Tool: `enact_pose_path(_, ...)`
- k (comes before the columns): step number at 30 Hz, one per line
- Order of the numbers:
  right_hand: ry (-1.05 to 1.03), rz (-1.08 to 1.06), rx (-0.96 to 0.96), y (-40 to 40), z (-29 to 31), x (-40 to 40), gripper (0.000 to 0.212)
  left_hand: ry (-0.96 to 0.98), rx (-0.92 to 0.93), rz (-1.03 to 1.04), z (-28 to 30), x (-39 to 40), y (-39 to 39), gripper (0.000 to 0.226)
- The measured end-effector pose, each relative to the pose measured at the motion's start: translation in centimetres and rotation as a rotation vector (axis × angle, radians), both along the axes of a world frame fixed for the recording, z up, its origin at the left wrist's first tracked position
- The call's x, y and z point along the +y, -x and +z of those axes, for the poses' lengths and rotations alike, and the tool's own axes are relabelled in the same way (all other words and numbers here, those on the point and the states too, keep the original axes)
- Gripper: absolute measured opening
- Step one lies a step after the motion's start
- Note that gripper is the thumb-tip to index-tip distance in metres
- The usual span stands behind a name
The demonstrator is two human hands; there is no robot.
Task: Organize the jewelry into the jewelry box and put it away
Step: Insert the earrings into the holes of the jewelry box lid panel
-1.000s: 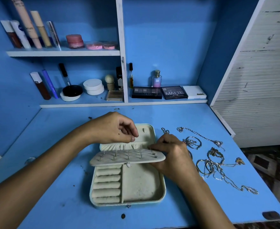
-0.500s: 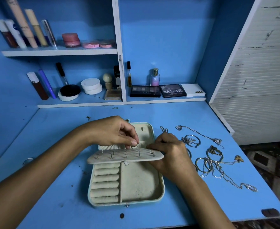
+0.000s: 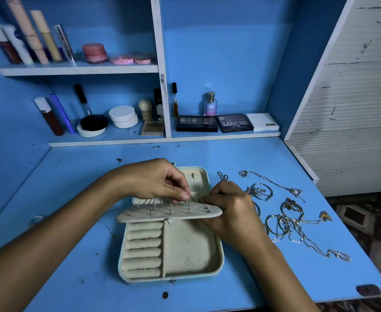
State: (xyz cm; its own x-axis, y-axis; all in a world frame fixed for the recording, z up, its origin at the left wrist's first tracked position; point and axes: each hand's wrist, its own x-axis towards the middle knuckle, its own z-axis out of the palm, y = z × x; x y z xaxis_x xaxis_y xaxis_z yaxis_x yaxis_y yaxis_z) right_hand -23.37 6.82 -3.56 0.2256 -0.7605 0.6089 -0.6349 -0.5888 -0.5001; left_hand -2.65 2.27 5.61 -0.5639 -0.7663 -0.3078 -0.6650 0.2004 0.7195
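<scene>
An open pale jewelry box [image 3: 218, 264] lies on the blue desk, with ring rolls at its left and a bare compartment at its right. A padded earring panel [image 3: 162, 216] stands across its middle, with several earring posts sticking up. My left hand [image 3: 153, 181] reaches over the panel and pinches an earring post [image 3: 187, 204] near its top edge. My right hand [image 3: 232, 212] grips the panel's right end. A heap of silver and gold chains and bangles [image 3: 284, 217] lies on the desk right of the box.
Shelves behind hold cosmetics: tubes [image 3: 30, 39], pink jars [image 3: 95, 52], compacts [image 3: 123, 117], a perfume bottle [image 3: 210, 104] and eyeshadow palettes [image 3: 214, 123]. A ring [image 3: 36, 219] lies at the desk's left. A white slatted panel [image 3: 353, 109] stands at the right.
My left hand has come down from above the lid pocket to the panel's top edge and now pinches a post. My right hand stays on the panel's right end.
</scene>
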Motion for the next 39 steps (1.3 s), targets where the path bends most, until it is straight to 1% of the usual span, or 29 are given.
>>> enact_pose_path(13, 0.003, -0.001, -0.011, -0.1, -0.1, -0.1, 0.009, 0.012, -0.054, -0.063, 0.3, -0.4, 0.2, 0.008)
enact_pose_path(17, -0.004, -0.005, -0.026, -0.2, -0.2, -0.1, 0.013, 0.012, -0.060, -0.075, 0.3, -0.5, 0.2, 0.010)
enact_pose_path(21, 0.001, -0.007, -0.024, -0.2, -0.2, -0.1, 0.023, 0.015, -0.079, -0.092, 0.4, -0.4, 0.3, 0.010)
enact_pose_path(25, -0.006, -0.013, -0.014, -0.2, -0.3, -0.1, 0.025, 0.022, -0.103, -0.106, 0.7, -0.5, 0.5, 0.010)
enact_pose_path(27, -0.012, -0.014, -0.012, -0.1, -0.3, -0.1, 0.023, 0.024, -0.118, -0.117, 0.8, -0.5, 0.6, 0.009)
enact_pose_path(31, -0.020, -0.024, -0.004, -0.2, -0.3, -0.1, 0.012, 0.024, -0.151, -0.133, 0.9, -0.7, 0.9, 0.008)
enact_pose_path(34, -0.009, -0.022, -0.010, -0.2, -0.3, 0.0, 0.015, 0.017, -0.168, -0.151, 1.0, -0.9, 0.9, 0.009)
enact_pose_path(37, -0.003, -0.017, -0.034, -0.3, -0.3, 0.0, 0.022, -0.012, -0.127, -0.146, 0.9, -1.1, 0.6, 0.012)
enact_pose_path(39, 0.002, -0.021, -0.038, -0.3, -0.3, 0.0, 0.018, -0.043, -0.090, -0.127, 0.9, -1.3, 0.4, 0.011)
